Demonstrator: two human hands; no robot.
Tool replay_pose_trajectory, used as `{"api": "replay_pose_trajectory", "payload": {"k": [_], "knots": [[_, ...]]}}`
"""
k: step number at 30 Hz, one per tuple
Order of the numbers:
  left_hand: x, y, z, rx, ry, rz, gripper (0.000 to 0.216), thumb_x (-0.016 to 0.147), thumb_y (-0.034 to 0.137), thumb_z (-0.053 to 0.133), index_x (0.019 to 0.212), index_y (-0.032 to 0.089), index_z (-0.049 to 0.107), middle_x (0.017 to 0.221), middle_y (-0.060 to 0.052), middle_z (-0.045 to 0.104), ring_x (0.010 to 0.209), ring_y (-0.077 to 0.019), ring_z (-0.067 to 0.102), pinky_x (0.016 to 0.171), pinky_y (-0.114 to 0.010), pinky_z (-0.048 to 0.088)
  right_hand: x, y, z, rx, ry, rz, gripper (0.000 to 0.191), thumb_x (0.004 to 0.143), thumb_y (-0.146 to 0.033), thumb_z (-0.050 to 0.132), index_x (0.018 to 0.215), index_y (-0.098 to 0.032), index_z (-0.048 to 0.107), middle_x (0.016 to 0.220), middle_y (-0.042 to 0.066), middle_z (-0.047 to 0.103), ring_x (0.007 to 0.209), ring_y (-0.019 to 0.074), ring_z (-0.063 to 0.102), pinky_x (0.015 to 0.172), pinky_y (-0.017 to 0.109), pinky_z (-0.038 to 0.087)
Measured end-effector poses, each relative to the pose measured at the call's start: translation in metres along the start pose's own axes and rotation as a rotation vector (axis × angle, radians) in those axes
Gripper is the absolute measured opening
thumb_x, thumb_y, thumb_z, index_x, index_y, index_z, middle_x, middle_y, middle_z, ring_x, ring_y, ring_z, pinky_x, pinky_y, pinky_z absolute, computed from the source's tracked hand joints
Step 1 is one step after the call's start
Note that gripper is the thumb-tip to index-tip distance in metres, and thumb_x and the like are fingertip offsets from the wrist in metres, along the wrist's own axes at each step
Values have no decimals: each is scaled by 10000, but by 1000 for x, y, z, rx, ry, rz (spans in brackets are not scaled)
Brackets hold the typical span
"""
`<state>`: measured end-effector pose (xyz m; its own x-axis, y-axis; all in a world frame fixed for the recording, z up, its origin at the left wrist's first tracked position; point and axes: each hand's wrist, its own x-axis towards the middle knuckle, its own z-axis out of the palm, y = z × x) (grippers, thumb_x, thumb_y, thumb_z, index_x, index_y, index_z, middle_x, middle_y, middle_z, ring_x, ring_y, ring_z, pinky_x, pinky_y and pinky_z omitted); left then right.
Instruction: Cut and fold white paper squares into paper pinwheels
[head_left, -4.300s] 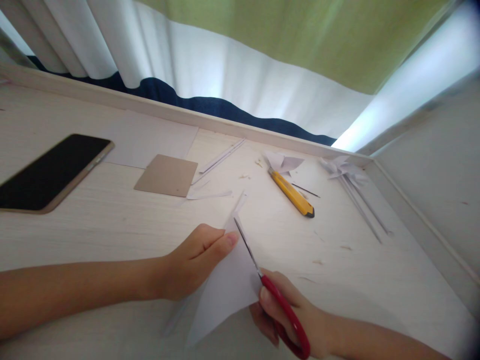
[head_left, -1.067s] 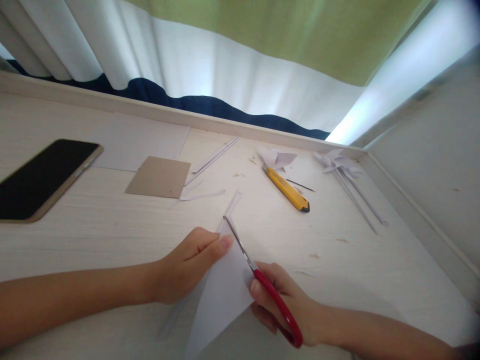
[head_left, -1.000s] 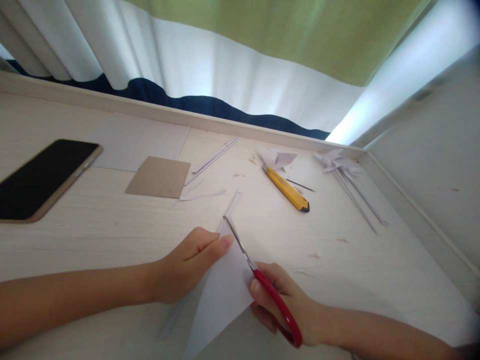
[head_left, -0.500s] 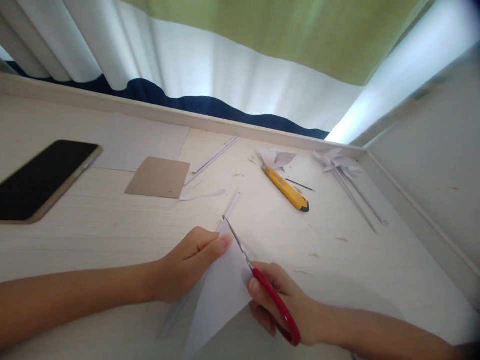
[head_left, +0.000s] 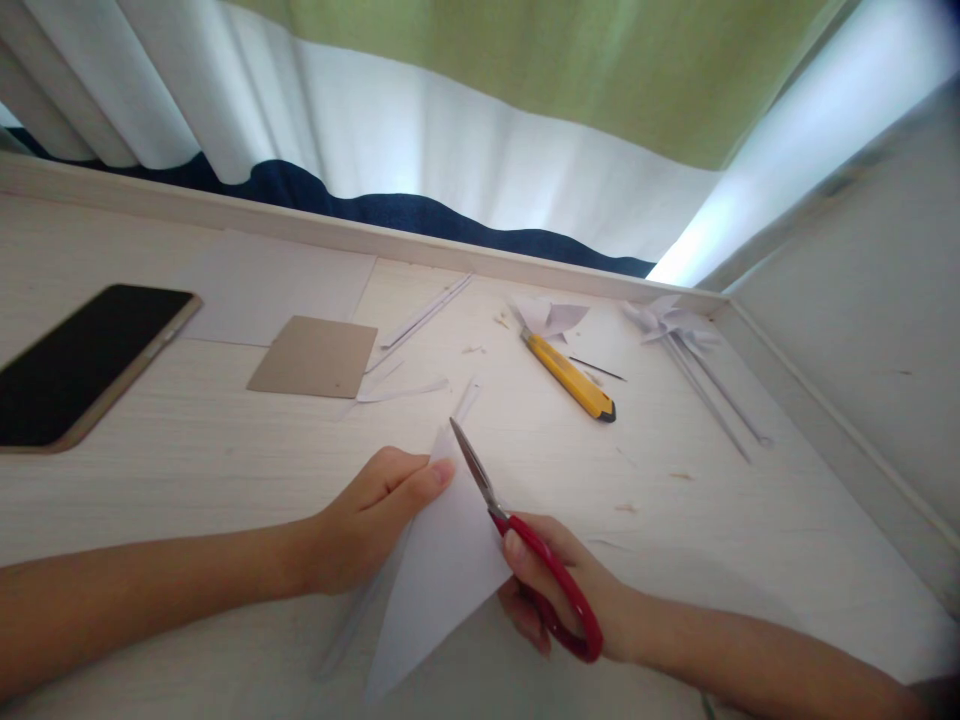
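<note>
My left hand (head_left: 382, 520) pinches a folded white sheet of paper (head_left: 442, 590) near its upper corner, thumb on top. In my right hand (head_left: 562, 580) is a pair of red-handled scissors (head_left: 555, 570), fingers through the loops. The scissor blades look closed and point up and left, lying along the paper's right edge with the tip by its top corner. Below and behind the paper, a narrow paper strip or rolled stick (head_left: 352, 620) shows, partly hidden by my left hand.
A phone (head_left: 82, 365), a white sheet (head_left: 277, 285) and a cardboard square (head_left: 315, 357) lie left. Paper strips (head_left: 427, 312) lie mid-table. A yellow utility knife (head_left: 571, 378) touches a paper pinwheel (head_left: 555, 318); pinwheels on sticks (head_left: 675, 325) lie right. A raised ledge runs along the back.
The scissors have turned in my right hand, so the blades show broader and closed. Their tip has shifted slightly at the paper's corner. My left hand keeps its grip, moved slightly left.
</note>
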<state>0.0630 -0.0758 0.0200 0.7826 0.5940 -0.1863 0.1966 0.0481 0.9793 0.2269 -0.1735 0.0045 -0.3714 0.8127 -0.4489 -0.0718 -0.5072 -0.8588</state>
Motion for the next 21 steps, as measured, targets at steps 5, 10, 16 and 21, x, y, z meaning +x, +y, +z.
{"api": "replay_pose_trajectory", "payload": {"k": [5, 10, 16, 21], "knots": [[7, -5, -3, -34, 114, 21, 393, 800, 394, 344, 484, 162, 372, 439, 45, 346, 397, -69, 300, 356, -191, 228, 7, -11, -13, -44, 154, -128, 400, 773, -564, 391, 703, -172, 426, 450, -57, 441, 367, 68, 422, 354, 174, 318], [20, -19, -9, -32, 278, 67, 375, 783, 385, 389, 483, 161, 378, 421, 47, 361, 378, -68, 317, 345, -185, 227, 9, -31, -32, -601, 417, -241, 316, 841, -437, 333, 892, -163, 483, 593, -26, 468, 539, 107, 487, 485, 218, 401], [27, -23, -11, -17, 393, 118, 347, 787, 373, 383, 515, 157, 402, 448, 42, 395, 390, -75, 355, 361, -189, 256, 15, -39, -55, -959, 539, -315, 215, 729, -325, 546, 884, -178, 569, 819, 46, 576, 724, 177, 519, 653, 299, 398], [25, -24, -8, 59, 464, 228, 362, 783, 376, 388, 491, 163, 369, 438, 46, 352, 413, -76, 323, 396, -201, 251, 29, -39, -70, -1155, 794, -371, 307, 747, -292, 536, 1006, -127, 549, 946, 113, 593, 855, 231, 525, 759, 371, 385]]}}
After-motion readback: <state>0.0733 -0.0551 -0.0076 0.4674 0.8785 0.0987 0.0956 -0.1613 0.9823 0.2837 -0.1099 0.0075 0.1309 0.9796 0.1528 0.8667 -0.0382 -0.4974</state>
